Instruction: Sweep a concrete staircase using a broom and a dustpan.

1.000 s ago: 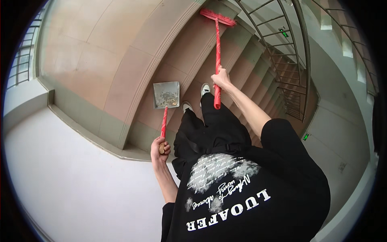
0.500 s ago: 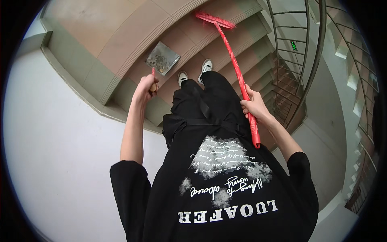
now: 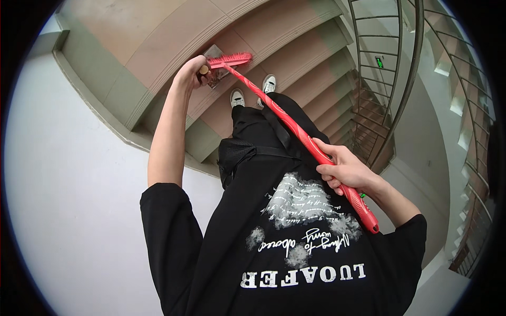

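Note:
My left hand (image 3: 194, 72) is closed round the handle of a grey metal dustpan (image 3: 213, 52); the handle's round wooden end pokes out of the fist. The pan is low over the steps, largely hidden by my hand and the broom. My right hand (image 3: 345, 167) grips the upper handle of a red broom (image 3: 284, 118), which slants up and left across my body. Its bristled head (image 3: 232, 59) overlaps the pan, right beside my left fingers. Whether those fingers touch the broom head, I cannot tell. Debris in the pan is mostly covered.
I stand on a curving staircase (image 3: 295, 47) with tan and pinkish steps, in white shoes (image 3: 269, 83). A metal railing (image 3: 406, 89) curves along the right, with more flights beyond it. A white wall (image 3: 84, 174) borders the left side. A wide landing (image 3: 121, 37) lies at the upper left.
The broom head has swung left and nearer, from the step edge to over the dustpan. My right hand has moved down and right. My left hand has risen toward the broom head.

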`<state>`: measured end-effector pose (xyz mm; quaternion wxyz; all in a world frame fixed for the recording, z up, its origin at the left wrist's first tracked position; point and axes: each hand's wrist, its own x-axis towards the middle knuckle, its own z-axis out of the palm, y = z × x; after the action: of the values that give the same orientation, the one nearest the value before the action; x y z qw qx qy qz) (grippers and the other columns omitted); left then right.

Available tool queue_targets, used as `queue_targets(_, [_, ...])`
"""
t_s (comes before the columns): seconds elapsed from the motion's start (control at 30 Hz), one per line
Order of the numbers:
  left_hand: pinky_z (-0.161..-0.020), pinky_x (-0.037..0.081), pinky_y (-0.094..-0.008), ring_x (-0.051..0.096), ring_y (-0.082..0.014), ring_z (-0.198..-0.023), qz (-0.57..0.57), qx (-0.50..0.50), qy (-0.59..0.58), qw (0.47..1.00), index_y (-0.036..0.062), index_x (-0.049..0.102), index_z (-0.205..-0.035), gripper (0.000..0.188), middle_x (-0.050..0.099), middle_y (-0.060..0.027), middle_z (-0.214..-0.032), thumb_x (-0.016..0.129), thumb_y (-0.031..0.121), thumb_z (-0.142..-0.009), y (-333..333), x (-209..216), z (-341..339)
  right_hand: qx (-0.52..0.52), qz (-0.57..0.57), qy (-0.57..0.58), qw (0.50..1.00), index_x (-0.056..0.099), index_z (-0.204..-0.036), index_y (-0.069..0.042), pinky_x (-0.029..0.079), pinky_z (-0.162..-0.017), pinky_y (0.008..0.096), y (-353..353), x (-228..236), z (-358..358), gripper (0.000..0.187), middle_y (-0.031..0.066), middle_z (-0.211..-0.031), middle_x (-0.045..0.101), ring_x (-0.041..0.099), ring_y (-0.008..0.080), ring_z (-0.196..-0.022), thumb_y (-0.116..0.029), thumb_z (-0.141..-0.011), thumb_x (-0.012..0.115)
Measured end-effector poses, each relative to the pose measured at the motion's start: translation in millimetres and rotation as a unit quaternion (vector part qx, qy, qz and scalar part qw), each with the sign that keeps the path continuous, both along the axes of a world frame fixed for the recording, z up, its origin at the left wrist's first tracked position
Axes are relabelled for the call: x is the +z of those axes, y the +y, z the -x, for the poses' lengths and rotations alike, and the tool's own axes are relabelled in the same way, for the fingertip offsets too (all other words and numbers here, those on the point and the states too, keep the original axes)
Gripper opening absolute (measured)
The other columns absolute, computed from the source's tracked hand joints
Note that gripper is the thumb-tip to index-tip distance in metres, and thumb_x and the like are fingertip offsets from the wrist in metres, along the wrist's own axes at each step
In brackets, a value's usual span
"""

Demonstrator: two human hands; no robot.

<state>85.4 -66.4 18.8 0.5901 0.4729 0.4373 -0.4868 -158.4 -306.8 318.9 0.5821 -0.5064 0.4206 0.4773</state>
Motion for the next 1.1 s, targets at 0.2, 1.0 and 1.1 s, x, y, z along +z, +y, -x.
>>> queue_targets(0.2, [-0.032,0.03,-0.0176,0.042,-0.0085,-0.039,-0.003,0.013,-0.014,1.0,0.0025,0.047,-0.076,0.005,0.051,-0.0064,-0.057,0.046,0.003,-0.081,10,18,20,-0.192,-0.037,-0.041,0.98,0.027,-0.144,-0.01,0.02,-0.03,0.0155,-61,24,55,0.061,-0.0024,-0.056,0.038,0.026,0.0019,-0.04,0.003,-0.087,0.046])
queue_targets(1.0, [-0.034,0.031,-0.0148,0.039,-0.0047,-0.044,0.144,0.156,0.088,0.973,0.0001,0.045,-0.081,0.004,0.049,-0.0065,-0.064,0.048,0.001,-0.084,19,-55,105,-0.098,0.199,0.107,0.969,0.053,-0.081,-0.002,0.037,-0.038,0.0233,-132,-132,73,0.017,0.0048,-0.057,0.049,0.044,0.012,-0.041,-0.018,-0.086,0.053])
queue_targets(1.1, [-0.035,0.03,-0.0141,0.038,-0.0038,-0.046,0.169,0.247,0.115,0.947,-0.0002,0.044,-0.084,0.004,0.048,-0.0064,-0.066,0.048,0.0,-0.085,39,-47,142,0.024,0.24,0.053,0.969,0.052,-0.075,-0.002,0.035,-0.036,0.0218,-139,-112,38,0.02,0.0037,-0.055,0.049,0.042,0.0104,-0.039,-0.017,-0.088,0.053])
